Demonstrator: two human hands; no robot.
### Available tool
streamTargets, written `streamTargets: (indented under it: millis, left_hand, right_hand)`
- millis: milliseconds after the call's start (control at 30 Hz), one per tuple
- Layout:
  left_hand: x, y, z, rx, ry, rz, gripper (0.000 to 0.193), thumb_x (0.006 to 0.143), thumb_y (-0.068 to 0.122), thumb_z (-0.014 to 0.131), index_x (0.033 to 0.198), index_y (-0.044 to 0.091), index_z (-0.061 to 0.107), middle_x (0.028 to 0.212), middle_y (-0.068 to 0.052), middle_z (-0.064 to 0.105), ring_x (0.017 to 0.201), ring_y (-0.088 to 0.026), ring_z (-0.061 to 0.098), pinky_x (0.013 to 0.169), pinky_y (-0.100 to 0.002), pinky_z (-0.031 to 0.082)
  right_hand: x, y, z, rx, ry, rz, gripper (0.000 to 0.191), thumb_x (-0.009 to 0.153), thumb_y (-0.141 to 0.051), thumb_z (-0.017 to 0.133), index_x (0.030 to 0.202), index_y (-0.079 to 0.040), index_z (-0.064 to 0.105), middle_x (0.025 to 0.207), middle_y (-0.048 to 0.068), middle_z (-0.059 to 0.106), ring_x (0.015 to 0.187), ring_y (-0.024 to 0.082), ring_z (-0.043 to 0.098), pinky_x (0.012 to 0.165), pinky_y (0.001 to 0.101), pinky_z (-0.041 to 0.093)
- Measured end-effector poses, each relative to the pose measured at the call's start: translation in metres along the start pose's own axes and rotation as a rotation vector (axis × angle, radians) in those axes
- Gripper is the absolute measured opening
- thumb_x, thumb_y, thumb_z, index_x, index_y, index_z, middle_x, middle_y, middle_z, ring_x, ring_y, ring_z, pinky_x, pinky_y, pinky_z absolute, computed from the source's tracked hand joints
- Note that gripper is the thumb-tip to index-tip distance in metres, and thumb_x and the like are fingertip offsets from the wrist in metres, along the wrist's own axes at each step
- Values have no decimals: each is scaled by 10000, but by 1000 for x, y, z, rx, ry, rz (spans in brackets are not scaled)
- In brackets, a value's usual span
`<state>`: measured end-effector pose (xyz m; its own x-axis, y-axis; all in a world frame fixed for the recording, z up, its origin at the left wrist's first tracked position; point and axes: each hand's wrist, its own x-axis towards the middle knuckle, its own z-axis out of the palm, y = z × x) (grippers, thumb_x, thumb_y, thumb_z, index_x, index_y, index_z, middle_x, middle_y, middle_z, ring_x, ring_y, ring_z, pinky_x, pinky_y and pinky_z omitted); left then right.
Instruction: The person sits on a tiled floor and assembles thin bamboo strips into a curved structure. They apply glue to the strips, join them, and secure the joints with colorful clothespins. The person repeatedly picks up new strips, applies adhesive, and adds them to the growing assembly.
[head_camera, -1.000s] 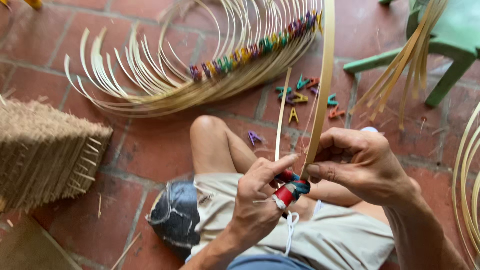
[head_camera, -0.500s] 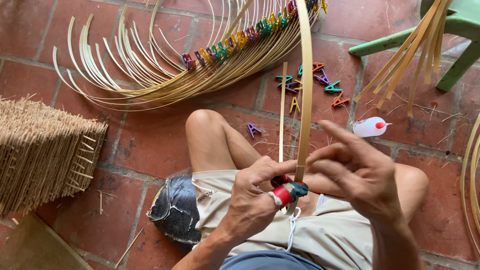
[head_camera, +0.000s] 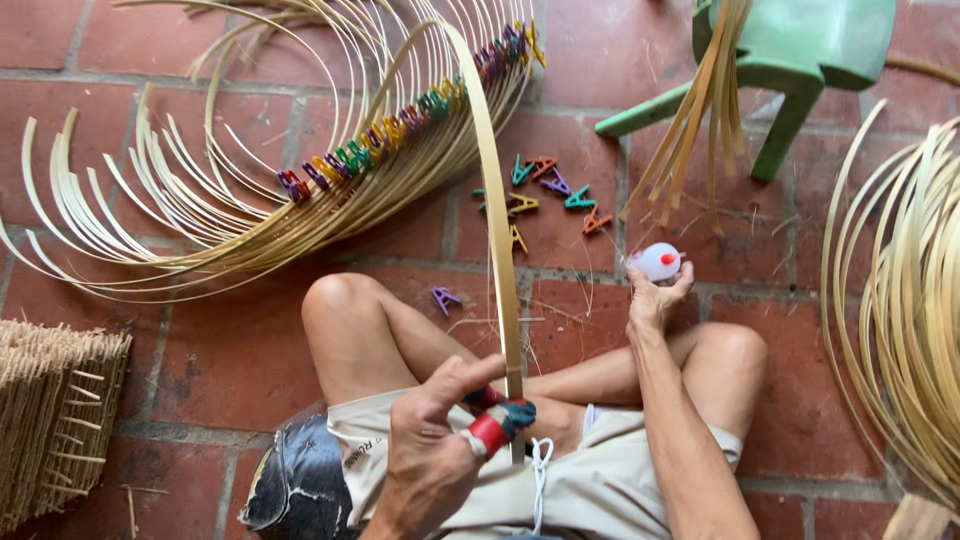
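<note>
My left hand (head_camera: 440, 440), its fingertips wrapped in red and blue tape, pinches the lower end of a long bent bamboo strip (head_camera: 497, 200) over my lap. The strip arcs up and away toward a large pile of bent strips. My right hand (head_camera: 655, 300) has reached out to the brick floor and closes around a small white bottle with a red cap (head_camera: 658, 262). I sit cross-legged, my bare knees to either side of the strip.
A fan of bent bamboo strips (head_camera: 250, 190) clipped with coloured clothes pegs lies ahead left. Several loose pegs (head_camera: 545, 190) are scattered on the bricks. A green plastic stool (head_camera: 800, 50) holds hanging strips; more hoops (head_camera: 900, 290) lie right; a woven basket (head_camera: 50, 420) sits left.
My right hand let go of the strip near my left hand and reached right to the white bottle. The left hand keeps holding the strip's end.
</note>
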<state>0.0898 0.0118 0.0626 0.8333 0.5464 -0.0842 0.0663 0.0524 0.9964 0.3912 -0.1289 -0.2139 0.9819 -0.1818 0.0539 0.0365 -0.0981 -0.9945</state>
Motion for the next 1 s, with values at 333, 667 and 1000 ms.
streamTargets:
  millis: [333, 667, 1000]
  left_hand:
    - [3, 1, -6, 48, 11, 115, 455, 804, 68, 846, 1245, 32, 738, 870, -58, 658, 801, -134, 617, 735, -262, 503]
    - [3, 0, 5, 121, 8, 120, 535, 755, 82, 865, 1272, 80, 726, 848, -52, 646, 779, -146, 596, 663, -286, 473]
    - [5, 2, 4, 141, 28, 182, 531, 792, 85, 836, 1307, 101, 710, 849, -49, 671, 774, -159, 600, 707, -303, 502]
  right_hand:
    - [-18, -93, -29, 104, -553, -166, 663, 881, -194, 873, 1433, -9, 554, 1271, 86, 675, 1133, 186, 672, 1035, 346, 565]
    - [-55, -327, -101, -669, -917, -1235, 741, 630, -317, 938, 1236, -30, 622, 1126, 116, 710, 1013, 290, 686, 887, 461, 490]
    - [-56, -350, -87, -779, -1008, -1417, 701, 598, -375, 938, 1184, -70, 702, 1070, 84, 729, 948, 261, 676, 813, 432, 468]
